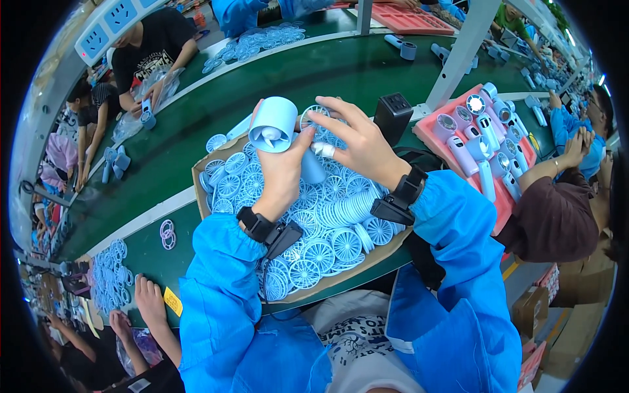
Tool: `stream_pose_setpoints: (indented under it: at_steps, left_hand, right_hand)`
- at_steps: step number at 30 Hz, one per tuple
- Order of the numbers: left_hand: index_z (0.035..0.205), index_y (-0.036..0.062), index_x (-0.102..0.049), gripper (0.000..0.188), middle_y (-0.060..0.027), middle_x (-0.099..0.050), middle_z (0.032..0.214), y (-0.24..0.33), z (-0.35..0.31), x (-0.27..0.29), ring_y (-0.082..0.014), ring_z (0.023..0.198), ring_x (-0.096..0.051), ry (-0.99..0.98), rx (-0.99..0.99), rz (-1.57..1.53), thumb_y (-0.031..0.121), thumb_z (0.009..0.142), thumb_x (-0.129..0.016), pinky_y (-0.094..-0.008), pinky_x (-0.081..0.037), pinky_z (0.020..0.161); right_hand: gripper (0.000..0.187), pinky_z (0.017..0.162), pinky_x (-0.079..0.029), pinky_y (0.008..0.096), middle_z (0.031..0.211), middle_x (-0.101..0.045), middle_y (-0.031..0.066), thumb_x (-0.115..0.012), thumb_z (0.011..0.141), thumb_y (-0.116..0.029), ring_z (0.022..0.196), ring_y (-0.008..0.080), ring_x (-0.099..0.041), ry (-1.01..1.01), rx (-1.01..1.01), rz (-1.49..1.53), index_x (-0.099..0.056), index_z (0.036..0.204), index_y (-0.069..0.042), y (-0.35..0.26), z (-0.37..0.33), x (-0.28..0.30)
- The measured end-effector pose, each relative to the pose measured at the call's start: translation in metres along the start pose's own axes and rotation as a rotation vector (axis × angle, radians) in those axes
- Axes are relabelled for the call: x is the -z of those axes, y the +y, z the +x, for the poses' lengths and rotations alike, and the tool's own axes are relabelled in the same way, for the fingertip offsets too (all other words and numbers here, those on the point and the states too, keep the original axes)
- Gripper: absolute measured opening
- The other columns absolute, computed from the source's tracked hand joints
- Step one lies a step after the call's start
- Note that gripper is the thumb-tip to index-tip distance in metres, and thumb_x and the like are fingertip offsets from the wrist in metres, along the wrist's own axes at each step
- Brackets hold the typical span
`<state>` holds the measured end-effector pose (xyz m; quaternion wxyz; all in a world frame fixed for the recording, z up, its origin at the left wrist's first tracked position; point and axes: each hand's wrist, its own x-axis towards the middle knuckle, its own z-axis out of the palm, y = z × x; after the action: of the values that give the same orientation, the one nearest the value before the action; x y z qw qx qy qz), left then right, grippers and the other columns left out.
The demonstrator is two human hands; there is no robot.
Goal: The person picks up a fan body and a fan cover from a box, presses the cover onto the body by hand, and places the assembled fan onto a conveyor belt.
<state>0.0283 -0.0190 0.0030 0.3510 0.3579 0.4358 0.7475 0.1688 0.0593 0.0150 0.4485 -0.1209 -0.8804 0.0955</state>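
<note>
My left hand (pixel 280 175) is wrapped round a light blue handheld fan (pixel 282 111). The fan's round head is uppermost, its open end toward me, with pale blades visible inside. Its handle (pixel 313 169) slants down between my hands. Just right of the fan head, my right hand (pixel 367 143) pinches a light blue spoked fan grille (pixel 317 115) between thumb and fingers, with white wrapping on one finger. Below both hands sits a cardboard box (pixel 200 190) heaped with similar light blue grilles (pixel 346 245), some loose, some stacked in a row.
A pink tray (pixel 432 141) of finished-looking fans stands at right, beside a black box-shaped object (pixel 393 116). Beyond runs a green conveyor belt (pixel 190 150). Blue rings (pixel 111 275) and pink rings (pixel 168 234) lie at left, near another person's hand (pixel 151 300). A metal post (pixel 462 56) rises behind.
</note>
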Motion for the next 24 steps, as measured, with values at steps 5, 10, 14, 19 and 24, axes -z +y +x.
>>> stream_pose_setpoints:
  at_steps: [5,10,14,19,24]
  left_hand:
    - [0.144,0.0116,-0.017,0.077,-0.0090,-0.053,0.109,0.006,-0.001,-0.010,-0.0165,0.094,-0.057,-0.004,0.054,0.026,-0.004,0.083,-0.061,-0.0290,-0.050,0.079]
    - [0.147,0.0189,-0.010,0.075,-0.0135,-0.046,0.125,0.007,-0.003,-0.005,-0.0199,0.107,-0.053,-0.130,0.236,0.090,-0.007,0.088,-0.050,-0.0316,-0.050,0.086]
    - [0.148,0.0238,-0.008,0.077,-0.0161,-0.041,0.133,0.001,-0.003,-0.001,-0.0225,0.114,-0.050,-0.280,0.285,0.167,-0.009,0.089,-0.045,-0.0332,-0.049,0.089]
    - [0.148,0.0261,-0.007,0.079,-0.0170,-0.040,0.133,0.001,-0.002,-0.003,-0.0235,0.116,-0.049,-0.310,0.296,0.188,-0.011,0.089,-0.043,-0.0340,-0.048,0.089]
    - [0.148,0.0262,-0.007,0.078,-0.0170,-0.039,0.134,0.004,-0.004,-0.003,-0.0236,0.117,-0.048,-0.300,0.285,0.187,-0.012,0.089,-0.041,-0.0341,-0.048,0.090]
  right_hand:
    - [0.049,0.091,-0.048,0.0395,0.126,-0.053,0.0113,-0.073,0.069,-0.007,0.110,0.0311,-0.055,-0.031,-0.052,-0.064,-0.061,0.117,-0.008,-0.001,-0.001,0.000]
    - [0.050,0.091,-0.048,0.0397,0.124,-0.054,0.0117,-0.073,0.068,-0.006,0.110,0.0323,-0.054,0.002,-0.161,0.007,-0.062,0.116,-0.009,0.001,-0.002,0.000]
    - [0.049,0.093,-0.047,0.0407,0.122,-0.055,0.0117,-0.074,0.067,-0.007,0.110,0.0330,-0.053,-0.019,-0.060,-0.026,-0.063,0.115,-0.010,0.001,-0.002,-0.001]
    - [0.049,0.095,-0.046,0.0414,0.122,-0.056,0.0111,-0.075,0.066,-0.008,0.109,0.0333,-0.054,-0.022,-0.025,-0.058,-0.064,0.113,-0.010,0.001,-0.002,0.000]
    - [0.048,0.096,-0.046,0.0416,0.122,-0.056,0.0107,-0.075,0.065,-0.007,0.109,0.0332,-0.054,-0.029,-0.021,-0.058,-0.064,0.112,-0.010,0.001,-0.002,0.001]
